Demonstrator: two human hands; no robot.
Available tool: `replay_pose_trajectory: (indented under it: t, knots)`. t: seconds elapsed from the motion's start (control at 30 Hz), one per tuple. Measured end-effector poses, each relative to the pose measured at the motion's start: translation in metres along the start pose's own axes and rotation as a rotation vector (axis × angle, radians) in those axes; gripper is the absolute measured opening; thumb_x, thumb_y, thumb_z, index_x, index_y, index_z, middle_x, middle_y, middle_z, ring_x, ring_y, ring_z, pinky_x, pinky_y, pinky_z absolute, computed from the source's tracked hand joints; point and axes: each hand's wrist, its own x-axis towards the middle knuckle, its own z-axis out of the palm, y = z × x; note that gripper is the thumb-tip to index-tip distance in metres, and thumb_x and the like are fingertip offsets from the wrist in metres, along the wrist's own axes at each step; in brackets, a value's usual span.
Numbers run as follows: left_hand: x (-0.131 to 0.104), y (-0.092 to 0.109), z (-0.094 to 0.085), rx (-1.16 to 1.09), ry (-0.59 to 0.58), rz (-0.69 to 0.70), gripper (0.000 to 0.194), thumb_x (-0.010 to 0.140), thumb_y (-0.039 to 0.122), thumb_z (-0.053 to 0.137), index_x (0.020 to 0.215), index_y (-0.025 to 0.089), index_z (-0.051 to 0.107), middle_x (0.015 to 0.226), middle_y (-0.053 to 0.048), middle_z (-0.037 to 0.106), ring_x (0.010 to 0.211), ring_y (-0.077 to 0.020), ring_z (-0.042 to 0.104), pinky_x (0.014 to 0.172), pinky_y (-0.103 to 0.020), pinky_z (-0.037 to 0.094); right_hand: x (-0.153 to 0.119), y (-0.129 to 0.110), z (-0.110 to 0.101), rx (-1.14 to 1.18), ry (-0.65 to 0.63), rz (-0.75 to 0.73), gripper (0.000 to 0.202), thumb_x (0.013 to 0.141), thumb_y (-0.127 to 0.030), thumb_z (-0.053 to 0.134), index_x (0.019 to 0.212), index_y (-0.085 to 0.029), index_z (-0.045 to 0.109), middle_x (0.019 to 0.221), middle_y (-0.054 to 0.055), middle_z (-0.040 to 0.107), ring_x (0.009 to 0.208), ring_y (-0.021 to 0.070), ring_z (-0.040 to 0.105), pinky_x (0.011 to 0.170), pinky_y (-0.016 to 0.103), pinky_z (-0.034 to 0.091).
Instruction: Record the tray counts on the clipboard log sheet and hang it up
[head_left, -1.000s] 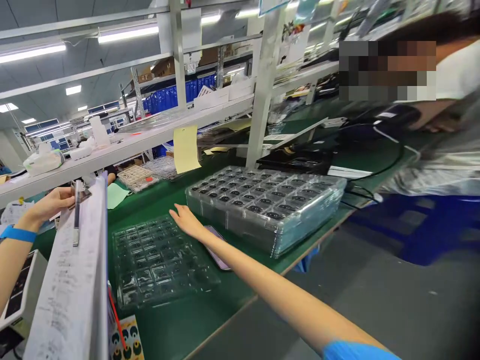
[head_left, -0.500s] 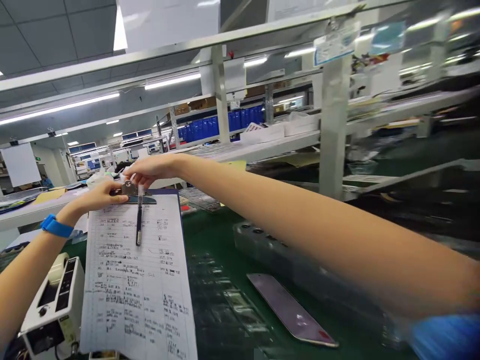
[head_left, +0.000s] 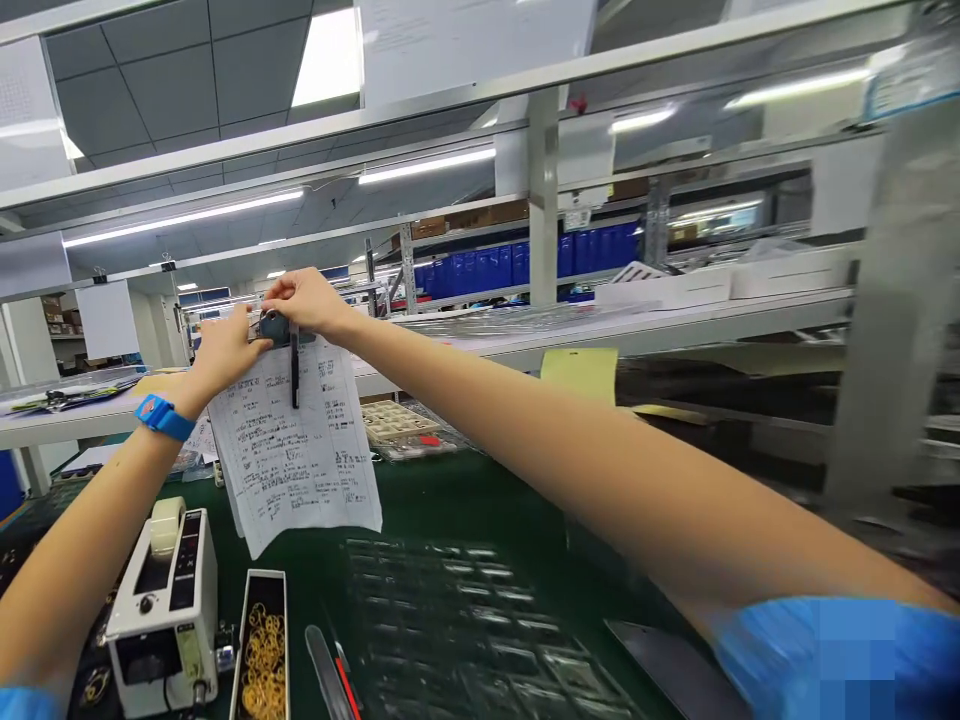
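Observation:
A clipboard with handwritten sheets [head_left: 300,450] hangs upright from its metal clip [head_left: 276,328] at left centre. My left hand [head_left: 225,350] grips the left side of the clip, thumb across it. Pinched at the top right of the clip is my right hand [head_left: 306,298], its arm reaching across from the lower right. A black pen [head_left: 295,370] hangs down over the sheets, just under my right hand. The lower edge of the paper curls. A blue band [head_left: 165,417] circles my left wrist.
A white tape dispenser [head_left: 165,610] and a box of yellow rings [head_left: 262,650] stand at lower left. Tweezers [head_left: 330,670] and a clear compartment tray [head_left: 480,630] lie on the green mat [head_left: 450,500]. A dark flat panel [head_left: 667,665] is lower right; a shelf [head_left: 675,320] runs behind.
Both hands and the clipboard have risen and moved away from me, showing more of the bench below. The view has shifted left.

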Motion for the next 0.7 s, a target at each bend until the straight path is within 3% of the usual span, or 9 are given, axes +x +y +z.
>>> replay_pose_trajectory:
  t: [0.1, 0.2, 0.3, 0.4, 0.53, 0.63, 0.7]
  knots:
    - [0.008, -0.001, -0.007, 0.011, 0.062, -0.006, 0.056, 0.083, 0.024, 0.065, 0.131, 0.004, 0.045, 0.108, -0.019, 0.064, 0.108, -0.0386, 0.055, 0.099, -0.053, 0.028, 0.012, -0.009, 0.005, 0.057, 0.053, 0.009, 0.014, 0.075, 0.001, 0.067, 0.088, -0.002, 0.061, 0.067, 0.003, 0.059, 0.061, 0.0091, 0.051, 0.061, 0.021, 0.039]
    - [0.013, -0.002, -0.013, 0.036, 0.131, -0.002, 0.055, 0.082, 0.023, 0.067, 0.129, 0.004, 0.047, 0.114, -0.021, 0.062, 0.111, -0.0387, 0.052, 0.101, -0.054, 0.025, 0.022, -0.019, 0.008, 0.113, 0.081, 0.032, 0.005, 0.077, 0.003, 0.063, 0.078, -0.002, 0.061, 0.065, 0.004, 0.058, 0.057, 0.0087, 0.048, 0.06, 0.023, 0.04]
    - [0.011, -0.013, -0.017, 0.06, 0.331, -0.033, 0.062, 0.077, 0.029, 0.073, 0.127, 0.002, 0.049, 0.126, -0.027, 0.052, 0.122, -0.044, 0.041, 0.103, -0.059, 0.021, 0.03, -0.028, 0.009, 0.167, 0.12, 0.002, 0.012, 0.08, 0.006, 0.058, 0.073, -0.004, 0.057, 0.066, 0.004, 0.056, 0.059, 0.0073, 0.05, 0.064, 0.021, 0.043]
    - [0.007, -0.036, -0.017, -0.231, 0.54, -0.114, 0.071, 0.065, 0.029, 0.082, 0.124, 0.004, 0.05, 0.134, -0.028, 0.045, 0.126, -0.0421, 0.039, 0.107, -0.056, 0.025, 0.035, -0.033, 0.011, 0.208, 0.128, -0.027, 0.014, 0.082, 0.006, 0.057, 0.076, -0.006, 0.054, 0.072, 0.004, 0.058, 0.063, 0.0069, 0.054, 0.065, 0.02, 0.045]
    - [0.003, -0.066, -0.013, -0.652, 0.468, -0.083, 0.052, 0.063, 0.03, 0.08, 0.105, 0.011, 0.056, 0.108, -0.016, 0.064, 0.098, -0.0262, 0.061, 0.087, -0.04, 0.049, 0.036, -0.038, 0.01, 0.187, 0.013, 0.027, 0.009, 0.084, 0.004, 0.059, 0.081, -0.004, 0.059, 0.073, 0.006, 0.059, 0.06, 0.0072, 0.053, 0.058, 0.02, 0.044]
    - [0.0, -0.075, -0.012, -0.757, 0.463, 0.005, 0.053, 0.059, 0.036, 0.082, 0.1, 0.013, 0.058, 0.103, -0.013, 0.066, 0.093, -0.0231, 0.062, 0.082, -0.037, 0.05, 0.038, -0.043, 0.001, 0.135, -0.133, 0.104, 0.007, 0.08, 0.002, 0.064, 0.076, -0.003, 0.065, 0.075, 0.01, 0.062, 0.061, 0.0075, 0.053, 0.059, 0.02, 0.047]
    - [-0.004, -0.075, -0.013, -0.743, 0.449, 0.025, 0.053, 0.059, 0.038, 0.082, 0.099, 0.013, 0.058, 0.103, -0.013, 0.066, 0.092, -0.0224, 0.061, 0.081, -0.036, 0.049, 0.043, -0.046, -0.006, 0.06, -0.297, 0.16, 0.008, 0.08, 0.002, 0.065, 0.075, -0.003, 0.069, 0.08, 0.011, 0.063, 0.064, 0.0079, 0.055, 0.06, 0.02, 0.049]
